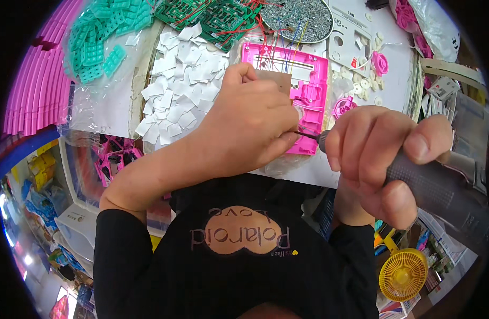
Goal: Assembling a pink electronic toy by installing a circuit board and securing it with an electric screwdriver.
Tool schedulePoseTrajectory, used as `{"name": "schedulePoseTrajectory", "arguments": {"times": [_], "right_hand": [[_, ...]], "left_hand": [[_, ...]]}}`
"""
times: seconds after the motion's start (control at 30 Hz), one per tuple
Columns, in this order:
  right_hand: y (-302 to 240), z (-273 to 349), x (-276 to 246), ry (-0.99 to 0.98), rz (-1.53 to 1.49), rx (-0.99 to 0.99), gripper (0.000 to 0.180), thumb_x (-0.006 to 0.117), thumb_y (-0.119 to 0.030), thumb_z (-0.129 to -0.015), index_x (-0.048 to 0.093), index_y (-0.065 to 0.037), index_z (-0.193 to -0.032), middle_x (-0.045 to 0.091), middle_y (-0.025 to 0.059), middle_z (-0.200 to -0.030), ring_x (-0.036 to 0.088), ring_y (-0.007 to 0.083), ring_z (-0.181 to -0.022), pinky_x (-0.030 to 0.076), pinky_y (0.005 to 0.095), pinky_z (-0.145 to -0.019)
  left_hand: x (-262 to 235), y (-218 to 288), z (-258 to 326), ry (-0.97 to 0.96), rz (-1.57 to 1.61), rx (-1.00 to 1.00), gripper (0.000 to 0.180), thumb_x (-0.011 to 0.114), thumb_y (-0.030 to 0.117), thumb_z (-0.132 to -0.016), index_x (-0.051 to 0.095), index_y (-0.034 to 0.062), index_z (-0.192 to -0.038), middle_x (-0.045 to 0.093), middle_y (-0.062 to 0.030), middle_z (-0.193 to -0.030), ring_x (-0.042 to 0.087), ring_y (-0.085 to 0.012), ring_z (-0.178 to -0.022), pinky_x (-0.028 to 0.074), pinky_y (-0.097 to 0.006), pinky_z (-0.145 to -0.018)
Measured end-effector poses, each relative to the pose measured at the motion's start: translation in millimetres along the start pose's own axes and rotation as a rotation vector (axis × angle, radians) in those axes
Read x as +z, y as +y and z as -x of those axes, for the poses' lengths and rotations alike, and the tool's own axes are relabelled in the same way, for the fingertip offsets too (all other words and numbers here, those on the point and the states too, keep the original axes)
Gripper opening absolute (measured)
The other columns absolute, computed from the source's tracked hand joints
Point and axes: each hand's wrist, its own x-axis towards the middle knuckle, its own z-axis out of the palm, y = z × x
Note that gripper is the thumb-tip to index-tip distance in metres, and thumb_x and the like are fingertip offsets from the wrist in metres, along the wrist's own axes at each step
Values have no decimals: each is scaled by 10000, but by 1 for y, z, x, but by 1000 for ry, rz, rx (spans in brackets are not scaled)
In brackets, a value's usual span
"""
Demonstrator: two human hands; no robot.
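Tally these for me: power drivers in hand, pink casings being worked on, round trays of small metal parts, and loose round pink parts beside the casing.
Power driver: 1
Pink casing: 1
Round tray: 1
Loose round pink parts: 2
Total: 5

Head-worn fisheye view, facing steeply down, close above the fingers (361,149)

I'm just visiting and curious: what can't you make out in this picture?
All in the head view:
- Tip of the screwdriver: lost at the fingertips of the left hand.
- What those fingertips may pinch: hidden by the hand itself.
- Part of the pink casing: behind the left hand.
- Green circuit boards: cut off by the top edge.
- Metal bits: too small to tell singly.
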Motion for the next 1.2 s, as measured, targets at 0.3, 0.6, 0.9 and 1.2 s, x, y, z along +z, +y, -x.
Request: {"name": "schedulePoseTrajectory", "arguments": {"times": [0.3, 0.6, 0.9, 1.2], "right_hand": [[-1, -1, -39, -21, -36, -88, 520, 537, -222, -935, 489, -113, -1441, 479, -39, -711, 472, 103, -667, 447, 318, -693], [0, 6, -38, 13, 6, -77, 507, 530, -211, -934, 490, -104, -1428, 501, -29, -732, 467, 103, -633, 456, 315, -682], [14, -1, -24, 43, 18, -42, 536, 542, -200, -934, 451, -97, -1452, 508, -12, -734, 476, 113, -639, 450, 321, -662], [9, 9, -40, -24, 7, -43, 542, 557, -210, -931, 462, -95, -1451, 499, -16, -730, 430, 121, -648, 431, 318, -662]], "left_hand": [[6, -112, -144, 65, -540, 111, 158, 679, 245, -851, 747, 107, -814, 709, -106, -856, 660, -313, -913, 404, -515, -866], [18, -138, -179, -80, -628, 84, 243, 614, 296, -897, 779, 119, -882, 748, -144, -925, 698, -341, -963, 394, -586, -921], [-3, -122, -170, -112, -644, -79, 236, 669, 300, -872, 771, 91, -837, 750, -136, -862, 710, -336, -874, 431, -530, -945], [-31, -19, 10, -187, -223, 29, 60, 697, 177, -904, 667, 125, -910, 754, -62, -1073, 701, -208, -1099, 374, -532, -1104]]}}
